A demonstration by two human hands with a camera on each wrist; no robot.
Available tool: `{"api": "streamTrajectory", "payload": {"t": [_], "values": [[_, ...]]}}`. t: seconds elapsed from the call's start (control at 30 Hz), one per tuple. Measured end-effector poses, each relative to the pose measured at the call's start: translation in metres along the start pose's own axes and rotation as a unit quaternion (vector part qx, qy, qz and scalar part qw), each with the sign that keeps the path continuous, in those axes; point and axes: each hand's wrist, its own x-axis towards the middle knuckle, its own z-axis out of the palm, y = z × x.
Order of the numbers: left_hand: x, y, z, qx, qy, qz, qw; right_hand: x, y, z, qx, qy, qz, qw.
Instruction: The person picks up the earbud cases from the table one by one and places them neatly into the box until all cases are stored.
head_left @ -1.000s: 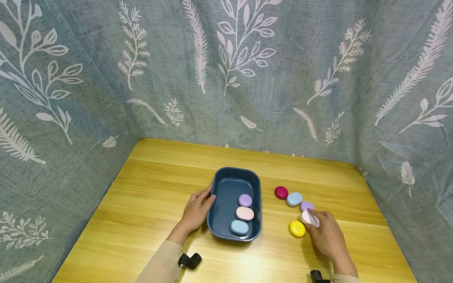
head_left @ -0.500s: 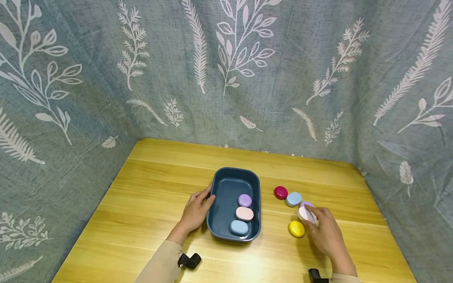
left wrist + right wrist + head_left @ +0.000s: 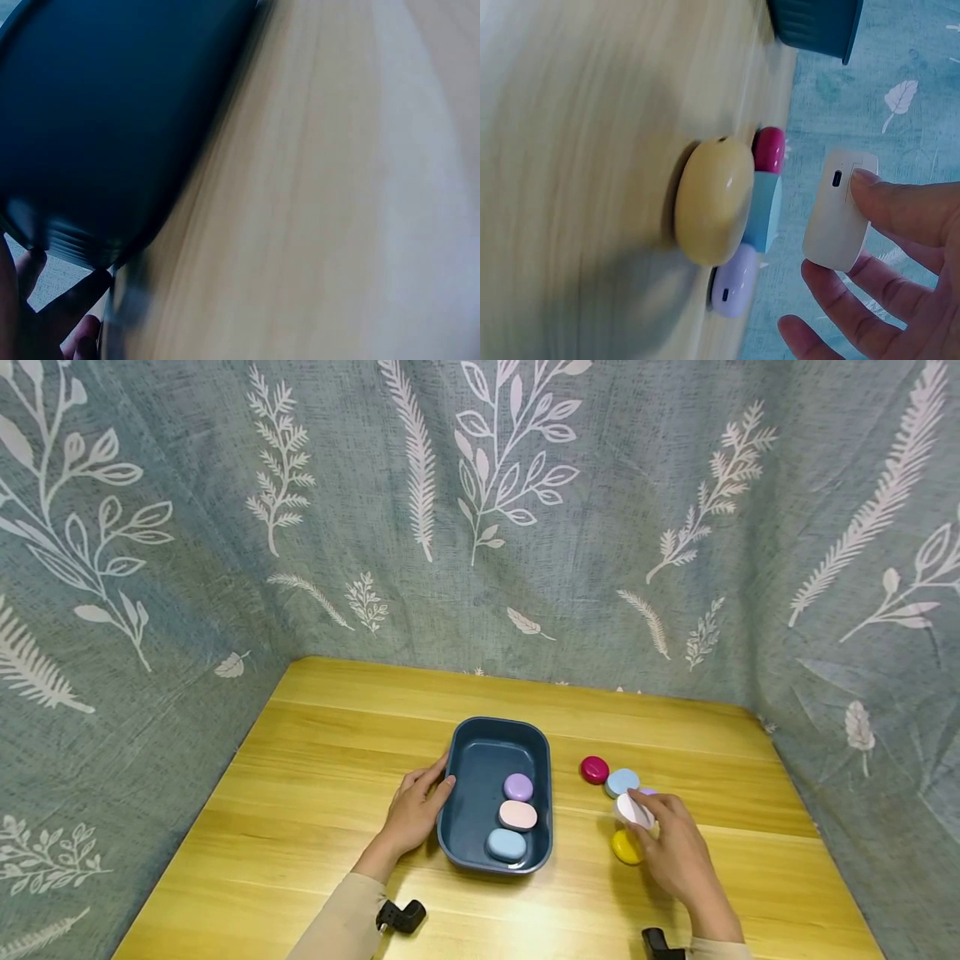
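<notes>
Gently: right hand (image 3: 677,852) pinches white charging case (image 3: 838,214), best carried clear of yellow case (image 3: 716,202); left hand (image 3: 412,812) rests unclenched against navy tray (image 3: 480,777).

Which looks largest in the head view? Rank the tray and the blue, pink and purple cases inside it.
1. Tray
2. Blue case and pink case: too alike to rank
3. Purple case
</notes>
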Motion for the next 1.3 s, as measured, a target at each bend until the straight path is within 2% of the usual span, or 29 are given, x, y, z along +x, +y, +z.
{"api": "streamTrajectory", "payload": {"t": [0.33,0.77,1.3], "values": [[0.0,0.001,0.0,0.0,0.003,0.001,1.0,0.003,-0.018,0.001,0.016,-0.004,-0.016,0.9997],[0.0,0.0,0.0,0.001,0.004,0.01,0.9999,0.009,-0.042,0.01,0.025,0.014,-0.048,0.9984],[0.0,0.002,0.001,0.005,0.003,0.003,1.0,0.013,-0.067,0.023,0.035,0.034,-0.108,0.9929]]}}
